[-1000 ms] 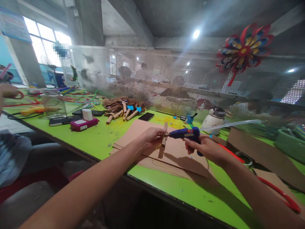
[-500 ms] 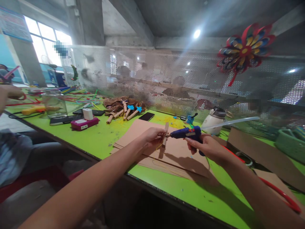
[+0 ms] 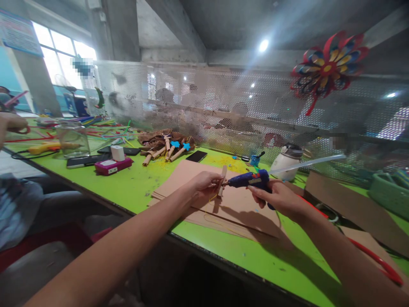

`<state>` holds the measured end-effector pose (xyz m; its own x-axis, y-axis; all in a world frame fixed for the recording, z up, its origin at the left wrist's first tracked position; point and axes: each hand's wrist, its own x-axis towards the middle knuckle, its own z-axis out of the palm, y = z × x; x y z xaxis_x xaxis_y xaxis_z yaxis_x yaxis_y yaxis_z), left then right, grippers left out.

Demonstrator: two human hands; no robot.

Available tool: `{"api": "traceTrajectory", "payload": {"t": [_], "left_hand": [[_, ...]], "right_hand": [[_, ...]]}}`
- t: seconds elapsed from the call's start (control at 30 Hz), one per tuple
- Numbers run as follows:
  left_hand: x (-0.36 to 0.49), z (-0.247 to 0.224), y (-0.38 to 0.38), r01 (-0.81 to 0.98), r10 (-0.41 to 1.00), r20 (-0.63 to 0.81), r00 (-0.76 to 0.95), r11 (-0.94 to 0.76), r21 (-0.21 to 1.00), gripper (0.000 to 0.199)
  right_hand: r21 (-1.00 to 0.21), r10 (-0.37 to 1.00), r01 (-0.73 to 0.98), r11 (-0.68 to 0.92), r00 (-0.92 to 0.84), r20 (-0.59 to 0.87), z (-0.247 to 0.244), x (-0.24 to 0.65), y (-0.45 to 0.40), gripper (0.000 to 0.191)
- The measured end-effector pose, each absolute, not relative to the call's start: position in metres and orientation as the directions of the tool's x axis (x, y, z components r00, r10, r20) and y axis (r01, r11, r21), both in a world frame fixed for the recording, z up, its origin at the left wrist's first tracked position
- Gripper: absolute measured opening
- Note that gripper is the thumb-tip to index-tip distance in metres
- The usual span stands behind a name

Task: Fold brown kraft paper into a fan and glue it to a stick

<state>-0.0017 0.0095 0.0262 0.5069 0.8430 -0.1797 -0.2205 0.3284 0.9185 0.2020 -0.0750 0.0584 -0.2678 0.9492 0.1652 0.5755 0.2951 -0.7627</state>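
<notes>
My left hand [image 3: 207, 182] is closed on a narrow brown cardboard strip [image 3: 224, 174], with thin yellow string [image 3: 209, 204] trailing below it. In my right hand [image 3: 271, 194] is a dark blue hot glue gun [image 3: 251, 179], gripped by its handle. A long clear glue stick [image 3: 316, 162] sticks out of the gun's back. The gun's nozzle points left and meets the strip, or nearly so; I cannot tell whether it touches. Under both hands lies a stack of brown cardboard sheets [image 3: 182, 179], and my hands throw shadows on it.
Brown paper rolls with blue bows [image 3: 159, 151] lie behind left, near a black phone [image 3: 196, 156]. A purple power strip [image 3: 113, 165], a glass jar [image 3: 73, 140] and a yellow glue gun [image 3: 44, 148] stand left. A white jug [image 3: 286, 162] and red-handled tool [image 3: 377, 260] are right. A co-worker's hand [image 3: 14, 123] shows far left.
The cardboard strip has tilted slightly in my left hand. The glue gun stays at the strip, almost unmoved.
</notes>
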Motion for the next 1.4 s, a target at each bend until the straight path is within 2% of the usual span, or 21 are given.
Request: {"api": "traceTrajectory", "payload": {"t": [0.23, 0.53, 0.83, 1.4], "left_hand": [[-0.001, 0.025, 0.009, -0.233, 0.837, -0.164, 0.522, 0.325, 0.916, 0.013], [-0.001, 0.020, 0.013, -0.207, 0.795, -0.185, 0.577, 0.361, 0.909, 0.016], [-0.001, 0.023, 0.013, -0.191, 0.822, -0.205, 0.531, 0.352, 0.916, 0.016], [-0.002, 0.021, 0.013, -0.149, 0.776, -0.227, 0.589, 0.380, 0.913, 0.014]], "right_hand": [[-0.757, 0.941, 0.573, 0.315, -0.292, 0.170, 0.058, 0.204, -0.074, 0.036], [-0.727, 0.951, 0.615, 0.307, -0.236, 0.202, 0.056, 0.208, -0.070, 0.038], [-0.684, 0.945, 0.654, 0.322, -0.268, 0.188, 0.060, 0.207, -0.075, 0.037], [-0.756, 0.949, 0.589, 0.285, -0.284, 0.137, 0.062, 0.202, -0.080, 0.032]]}}
